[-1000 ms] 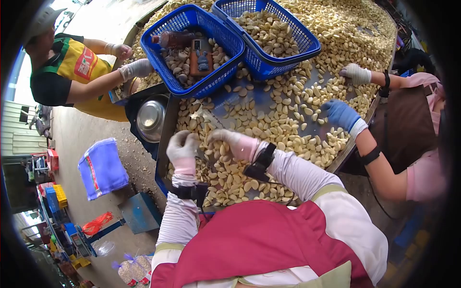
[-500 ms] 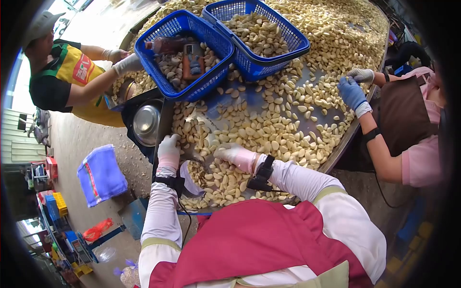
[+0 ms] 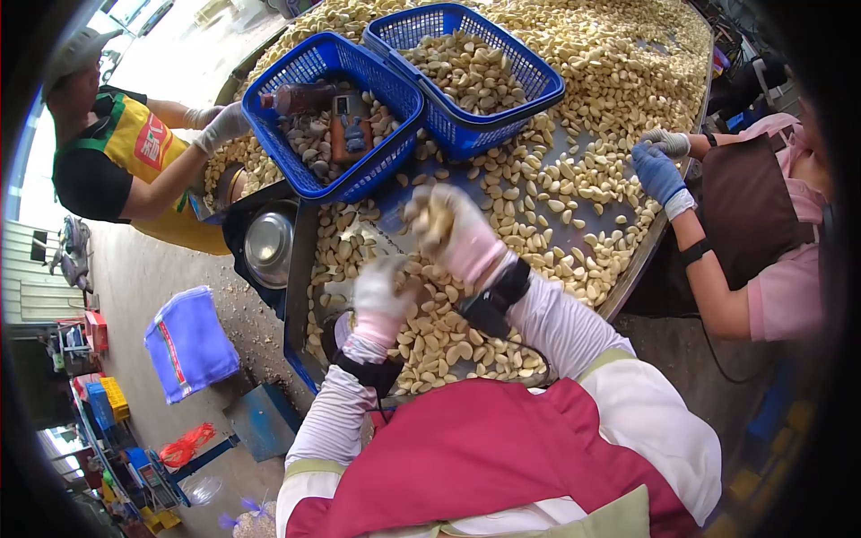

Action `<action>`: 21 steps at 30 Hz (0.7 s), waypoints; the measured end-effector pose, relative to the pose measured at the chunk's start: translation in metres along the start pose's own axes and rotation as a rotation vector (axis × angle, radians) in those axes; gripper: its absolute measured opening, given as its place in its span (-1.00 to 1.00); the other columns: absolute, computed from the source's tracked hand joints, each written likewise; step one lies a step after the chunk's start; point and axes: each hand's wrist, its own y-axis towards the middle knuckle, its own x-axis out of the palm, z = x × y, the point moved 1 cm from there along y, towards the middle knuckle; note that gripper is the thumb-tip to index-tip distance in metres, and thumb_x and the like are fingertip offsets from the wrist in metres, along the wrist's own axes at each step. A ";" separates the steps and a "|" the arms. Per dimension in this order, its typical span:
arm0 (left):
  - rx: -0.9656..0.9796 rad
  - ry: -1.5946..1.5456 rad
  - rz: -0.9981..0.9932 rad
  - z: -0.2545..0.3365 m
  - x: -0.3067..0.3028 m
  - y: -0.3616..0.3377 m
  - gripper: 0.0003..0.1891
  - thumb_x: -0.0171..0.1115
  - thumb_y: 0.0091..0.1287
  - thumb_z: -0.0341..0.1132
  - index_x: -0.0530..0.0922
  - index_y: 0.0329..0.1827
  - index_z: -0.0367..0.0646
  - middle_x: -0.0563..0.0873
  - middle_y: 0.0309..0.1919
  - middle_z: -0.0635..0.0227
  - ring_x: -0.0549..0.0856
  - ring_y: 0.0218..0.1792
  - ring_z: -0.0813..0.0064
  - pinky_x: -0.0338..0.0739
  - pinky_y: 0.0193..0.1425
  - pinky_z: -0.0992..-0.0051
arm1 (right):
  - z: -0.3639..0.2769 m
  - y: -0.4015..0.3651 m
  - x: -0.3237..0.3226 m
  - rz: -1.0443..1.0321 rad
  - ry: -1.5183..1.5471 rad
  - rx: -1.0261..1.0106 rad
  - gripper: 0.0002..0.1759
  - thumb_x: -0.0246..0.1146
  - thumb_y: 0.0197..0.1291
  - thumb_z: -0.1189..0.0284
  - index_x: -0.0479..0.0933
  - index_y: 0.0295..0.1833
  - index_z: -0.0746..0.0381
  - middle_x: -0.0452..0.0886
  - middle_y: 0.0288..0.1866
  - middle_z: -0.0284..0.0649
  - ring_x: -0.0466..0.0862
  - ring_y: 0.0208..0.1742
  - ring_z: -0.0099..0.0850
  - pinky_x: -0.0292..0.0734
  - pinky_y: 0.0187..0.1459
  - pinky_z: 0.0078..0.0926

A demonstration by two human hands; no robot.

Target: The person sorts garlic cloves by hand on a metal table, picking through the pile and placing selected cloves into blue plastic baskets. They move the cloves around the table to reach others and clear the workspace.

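Peeled pale cloves (image 3: 457,345), which look like garlic, lie spread over the metal table (image 3: 302,260). My left hand (image 3: 384,291), in a white glove, is blurred by motion above the cloves near the table's left side. Right of it and farther up, my right hand (image 3: 453,233) is raised over the cloves. Its gloved fingers are curled round something pale, perhaps a few cloves, smeared by motion. A white rounded object (image 3: 342,330) shows partly behind my left wrist.
Two blue baskets (image 3: 260,81) (image 3: 554,88) stand at the table's far side, holding cloves; the left one also holds a bottle. A metal bowl (image 3: 268,238) sits at the left edge. Two people (image 3: 143,148) (image 3: 753,211) work at either side. Purple sacks (image 3: 191,345) lie on the floor.
My left hand has moved right from the table's left edge. My right hand has risen farther up the table, fingers curled. The view has shifted slightly.
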 end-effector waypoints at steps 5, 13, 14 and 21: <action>0.400 0.163 -0.601 0.053 0.025 -0.033 -0.38 0.38 0.13 0.15 0.56 0.27 0.19 0.41 0.41 0.19 0.27 0.46 -0.09 0.03 0.48 -0.29 | -0.093 0.002 0.086 -0.554 0.141 -0.314 -0.42 0.37 0.26 0.22 0.39 0.11 0.50 0.53 0.11 0.05 0.59 0.22 -0.08 0.65 0.25 -0.17; -0.118 0.409 -0.451 -0.044 -0.015 -0.008 -0.26 0.27 0.20 0.22 0.44 0.47 0.19 0.21 0.57 0.18 0.12 0.57 -0.11 -0.07 0.55 -0.22 | -0.045 0.055 -0.036 -0.003 -2.518 -0.314 -0.68 0.30 0.20 0.38 0.62 0.06 0.22 0.61 0.13 -0.03 0.67 0.09 0.01 0.57 0.15 -0.13; -0.122 0.395 -0.411 -0.051 -0.013 -0.010 -0.27 0.28 0.20 0.20 0.45 0.45 0.18 0.23 0.57 0.21 0.12 0.56 -0.12 -0.05 0.53 -0.24 | -0.039 0.057 -0.040 0.113 -2.446 -0.299 -0.68 0.32 0.15 0.41 0.62 0.03 0.24 0.60 0.13 0.01 0.66 0.07 0.02 0.58 0.13 -0.14; -0.147 0.368 -0.335 -0.060 -0.003 -0.018 -0.29 0.30 0.17 0.17 0.48 0.41 0.17 0.27 0.54 0.26 0.10 0.57 -0.12 -0.03 0.50 -0.30 | -0.060 0.041 -0.055 0.105 -1.723 -0.182 -0.75 0.31 0.03 0.48 0.66 -0.12 0.26 0.73 -0.20 -0.03 0.71 -0.10 -0.04 0.61 -0.06 -0.27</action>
